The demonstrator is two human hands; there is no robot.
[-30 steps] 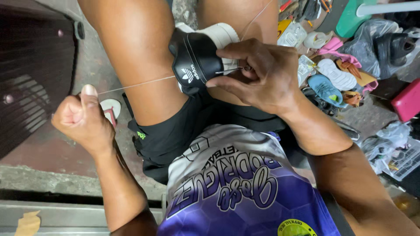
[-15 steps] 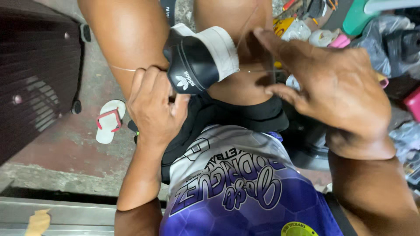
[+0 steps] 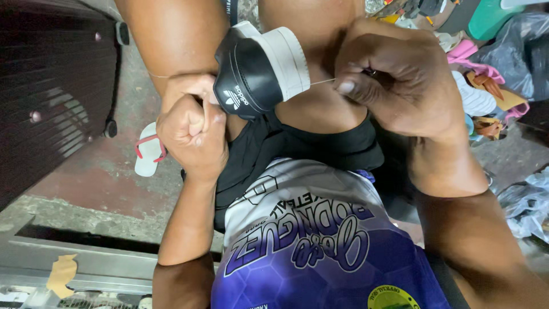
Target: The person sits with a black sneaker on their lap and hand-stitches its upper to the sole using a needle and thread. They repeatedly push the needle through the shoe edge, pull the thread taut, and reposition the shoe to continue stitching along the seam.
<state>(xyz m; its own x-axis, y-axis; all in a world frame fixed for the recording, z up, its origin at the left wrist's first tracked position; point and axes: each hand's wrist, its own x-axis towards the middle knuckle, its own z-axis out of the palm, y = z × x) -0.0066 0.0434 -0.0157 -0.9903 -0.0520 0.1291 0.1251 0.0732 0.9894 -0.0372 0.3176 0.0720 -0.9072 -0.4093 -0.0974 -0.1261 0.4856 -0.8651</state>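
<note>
A black shoe with a white sole [image 3: 260,71] is clamped between my bare knees, heel toward me. My left hand [image 3: 191,123] is a closed fist pressed against the shoe's left side, gripping a thin pale thread [image 3: 157,75] that runs left across my thigh. My right hand [image 3: 394,77] is to the right of the shoe, fingers pinched on the same thread, which is taut from the sole edge [image 3: 323,82] to my thumb. A small metal tool may be in that pinch, but I cannot tell.
A white flip-flop with a red strap [image 3: 147,150] lies on the concrete floor at left, beside a dark ribbed panel [image 3: 51,91]. A heap of assorted shoes and sandals [image 3: 477,97] and grey plastic bags [image 3: 529,200] fills the right side.
My left hand came in from far left to the shoe's side. My right hand lifted off the shoe, moved right and closed from spread fingers into a pinch on the thread.
</note>
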